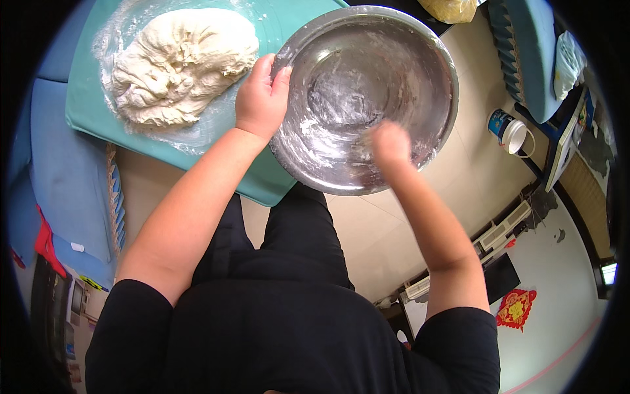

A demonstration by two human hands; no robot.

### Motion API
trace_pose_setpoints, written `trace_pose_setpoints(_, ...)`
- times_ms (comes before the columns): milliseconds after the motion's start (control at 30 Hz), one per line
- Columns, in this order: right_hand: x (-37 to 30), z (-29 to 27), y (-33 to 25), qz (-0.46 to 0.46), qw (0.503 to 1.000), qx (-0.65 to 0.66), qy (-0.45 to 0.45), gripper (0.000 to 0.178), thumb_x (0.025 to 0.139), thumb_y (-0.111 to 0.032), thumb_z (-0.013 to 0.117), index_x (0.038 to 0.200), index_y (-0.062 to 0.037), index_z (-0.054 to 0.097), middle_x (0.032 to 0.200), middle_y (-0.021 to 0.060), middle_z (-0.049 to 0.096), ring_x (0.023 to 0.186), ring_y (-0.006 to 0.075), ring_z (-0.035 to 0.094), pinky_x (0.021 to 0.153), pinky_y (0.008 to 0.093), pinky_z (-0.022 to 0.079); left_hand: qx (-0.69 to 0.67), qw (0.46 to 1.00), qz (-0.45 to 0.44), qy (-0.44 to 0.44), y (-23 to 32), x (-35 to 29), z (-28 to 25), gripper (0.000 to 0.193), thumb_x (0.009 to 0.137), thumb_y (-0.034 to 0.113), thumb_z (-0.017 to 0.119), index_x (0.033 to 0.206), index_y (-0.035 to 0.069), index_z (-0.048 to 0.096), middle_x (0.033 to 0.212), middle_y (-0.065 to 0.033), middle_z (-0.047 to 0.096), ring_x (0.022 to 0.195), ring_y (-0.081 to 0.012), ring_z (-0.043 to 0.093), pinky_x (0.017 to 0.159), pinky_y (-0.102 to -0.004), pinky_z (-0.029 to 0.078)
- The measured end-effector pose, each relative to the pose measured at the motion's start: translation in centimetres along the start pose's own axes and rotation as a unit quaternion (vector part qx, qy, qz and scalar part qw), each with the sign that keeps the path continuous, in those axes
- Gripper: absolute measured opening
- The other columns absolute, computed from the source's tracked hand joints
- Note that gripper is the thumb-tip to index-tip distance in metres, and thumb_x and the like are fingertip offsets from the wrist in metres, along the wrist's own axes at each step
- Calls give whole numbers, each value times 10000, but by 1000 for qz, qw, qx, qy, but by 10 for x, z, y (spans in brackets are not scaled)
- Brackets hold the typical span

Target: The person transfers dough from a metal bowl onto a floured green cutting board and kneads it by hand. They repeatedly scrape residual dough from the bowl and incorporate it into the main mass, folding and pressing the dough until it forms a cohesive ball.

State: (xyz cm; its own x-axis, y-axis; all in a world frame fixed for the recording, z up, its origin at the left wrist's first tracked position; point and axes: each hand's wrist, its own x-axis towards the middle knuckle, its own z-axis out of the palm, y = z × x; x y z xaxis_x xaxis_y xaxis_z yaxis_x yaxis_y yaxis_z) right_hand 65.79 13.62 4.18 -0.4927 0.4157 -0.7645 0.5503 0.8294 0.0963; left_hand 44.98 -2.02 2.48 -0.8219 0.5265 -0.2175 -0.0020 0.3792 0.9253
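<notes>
Left hand (262, 98) gripping metal bowl (348, 88) by left rim, right hand (392, 143) blurred inside, grip unclear, dough (184, 65) left of both

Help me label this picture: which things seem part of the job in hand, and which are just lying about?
In use:
Large round silver metal bowl, left hand on its rim, blurred right hand over its interior
Lumpy off-white dough
Teal round-cornered board or tabletop under the dough

Apparently just lying about:
Blue-and-white bucket
Crumpled pale-blue cloth or bag
</notes>
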Motion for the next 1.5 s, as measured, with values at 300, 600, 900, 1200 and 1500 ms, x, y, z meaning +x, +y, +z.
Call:
trace_pose_setpoints(300,-22,9,-66,67,976,190,79,144,813,-80,431,833,17,536,886,229,561,857,374,561,754,441,458,-35,998,-49,16,1,-7,1,271,856,223,571,1045,35,526,848,-147,634,731,-273,619,648,-340,470)
trace_pose_setpoints(600,-7,-104,-132,-70,711,692,99,177,831,-65,564,972,41,552,829,77,605,745,111,557,649,265,456,31,998,-25,-44,30,-4,-42,360,857,220,574,1165,47,505,948,-121,508,819,-236,536,746,-317,458)
trace_pose_setpoints(900,66,-134,-247,-193,835,507,91,309,832,-141,475,1079,32,544,1004,227,555,959,324,548,826,342,426,186,978,85,26,18,-33,-147,361,798,39,530,1155,7,488,1193,-118,494,1061,-279,498,880,-354,407)
trace_pose_setpoints(1200,78,-137,-264,-171,919,352,44,336,815,-169,408,1086,-15,536,965,224,582,997,358,543,864,391,424,532,815,137,-187,-14,9,-152,485,793,196,567,1242,50,458,1367,-54,357,1267,-247,307,1012,-373,256)
trace_pose_setpoints(1500,36,-180,-232,-23,770,633,-78,303,811,-194,493,1059,-31,555,699,54,576,528,113,504,456,238,371,403,894,42,-193,9,24,-175,408,833,198,524,1220,70,493,1281,-73,481,1219,-236,409,998,-361,302)
